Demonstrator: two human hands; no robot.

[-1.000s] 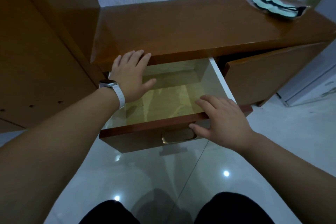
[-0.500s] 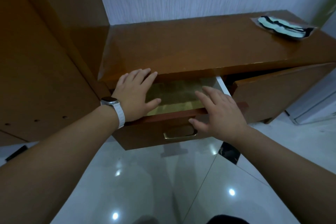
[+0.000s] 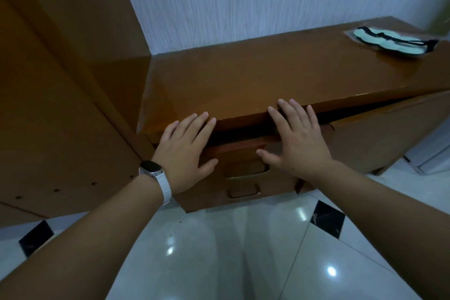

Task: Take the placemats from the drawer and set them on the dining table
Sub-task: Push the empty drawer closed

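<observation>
While the top drawer (image 3: 237,153) sits almost flush under the counter (image 3: 267,75), only a dark slit open along its top, left hand (image 3: 185,151) and right hand (image 3: 297,143) lie flat on its front, fingers (image 3: 197,124) straight, slightly spread, holding nothing. Drawer inside hidden, so can't tell where the placemats are. White-strap watch (image 3: 152,169) on left wrist; bagged sleep mask (image 3: 394,41) at counter's far right end; cabinet door (image 3: 389,134) right of drawer ajar

Light: dim indoor, cool bluish cast.
Glare: 2 small white spots on the glossy floor tiles (image 3: 332,271); soft sheen on the cabinet top (image 3: 267,75).
Shadow: black gap above the drawer front (image 3: 236,152).
Focus: soft overall.
Distortion: wide-angle bend; forearms (image 3: 73,251) stretched at the lower corners.
</observation>
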